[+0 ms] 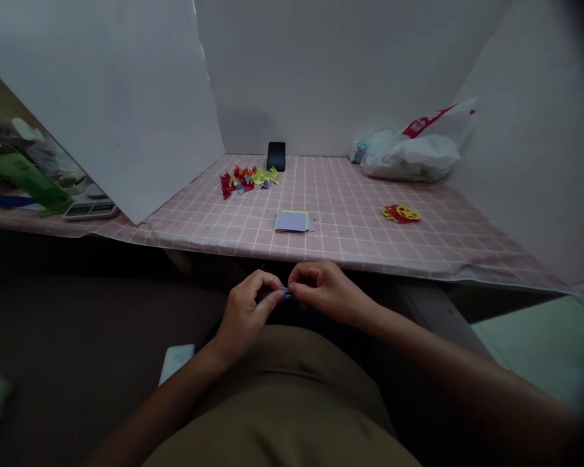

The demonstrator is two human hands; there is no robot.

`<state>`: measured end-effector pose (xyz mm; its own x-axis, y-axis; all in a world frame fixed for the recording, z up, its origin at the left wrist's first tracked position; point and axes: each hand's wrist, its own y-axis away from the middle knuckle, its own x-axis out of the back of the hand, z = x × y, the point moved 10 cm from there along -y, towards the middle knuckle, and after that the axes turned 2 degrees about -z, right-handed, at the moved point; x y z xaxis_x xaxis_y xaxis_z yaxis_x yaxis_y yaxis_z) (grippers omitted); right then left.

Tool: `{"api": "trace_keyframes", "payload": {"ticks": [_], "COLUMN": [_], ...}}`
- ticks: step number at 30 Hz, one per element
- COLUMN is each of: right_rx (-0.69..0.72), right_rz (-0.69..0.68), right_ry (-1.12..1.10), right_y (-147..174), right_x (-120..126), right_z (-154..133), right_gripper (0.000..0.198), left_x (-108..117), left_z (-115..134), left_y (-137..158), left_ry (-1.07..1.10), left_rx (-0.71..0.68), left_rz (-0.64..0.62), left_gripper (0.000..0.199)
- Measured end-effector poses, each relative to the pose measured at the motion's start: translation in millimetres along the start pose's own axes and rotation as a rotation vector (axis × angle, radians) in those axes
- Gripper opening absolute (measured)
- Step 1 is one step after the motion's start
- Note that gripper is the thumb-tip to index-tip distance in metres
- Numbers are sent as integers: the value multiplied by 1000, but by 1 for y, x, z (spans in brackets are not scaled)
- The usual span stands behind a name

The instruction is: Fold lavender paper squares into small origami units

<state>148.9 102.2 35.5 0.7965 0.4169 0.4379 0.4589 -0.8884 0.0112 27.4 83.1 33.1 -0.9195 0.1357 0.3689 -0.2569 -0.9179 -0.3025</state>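
Observation:
Between my two hands, in front of the table edge and above my lap, is a small folded piece of purple paper (286, 293). My left hand (253, 305) pinches one end between thumb and fingers. The other end is in the pinched fingertips of my right hand (321, 288). Most of the paper is hidden by the fingers. On the table beyond lies a stack of square paper sheets (292, 221), purple on top with yellow-green edges showing. Farther back sits a cluster of small folded paper figures (246, 179) in red, orange, yellow and purple.
A dark phone (276, 156) leans upright at the back. White plastic bags (411, 155) sit back right, and red and yellow cut-out pieces (401, 213) lie nearer. At left are a white panel (141, 117), a kitchen scale (91, 209) and a green bottle (24, 172). A white device (178, 360) lies beside me.

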Motion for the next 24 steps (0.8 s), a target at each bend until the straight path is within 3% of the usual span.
{"api": "trace_keyframes", "payload": {"ticks": [3, 10, 16, 24], "right_rx": [-90, -130, -149, -218], "right_rz": [-124, -379, -378, -363], "right_ry": [-26, -144, -230, -403], "right_y": [0, 7, 7, 6], "right_x": [-5, -21, -25, -29], "right_z": [6, 7, 10, 15], "right_gripper": [11, 8, 7, 6], "left_x": [-4, -18, -17, -16], "left_z": [4, 4, 6, 0], "left_y": [-2, -2, -3, -2], "left_ry": [-48, -20, 31, 68], "left_rx": [-22, 4, -19, 70], "left_rz": [-76, -320, -298, -308], "left_gripper": [6, 5, 4, 7]}}
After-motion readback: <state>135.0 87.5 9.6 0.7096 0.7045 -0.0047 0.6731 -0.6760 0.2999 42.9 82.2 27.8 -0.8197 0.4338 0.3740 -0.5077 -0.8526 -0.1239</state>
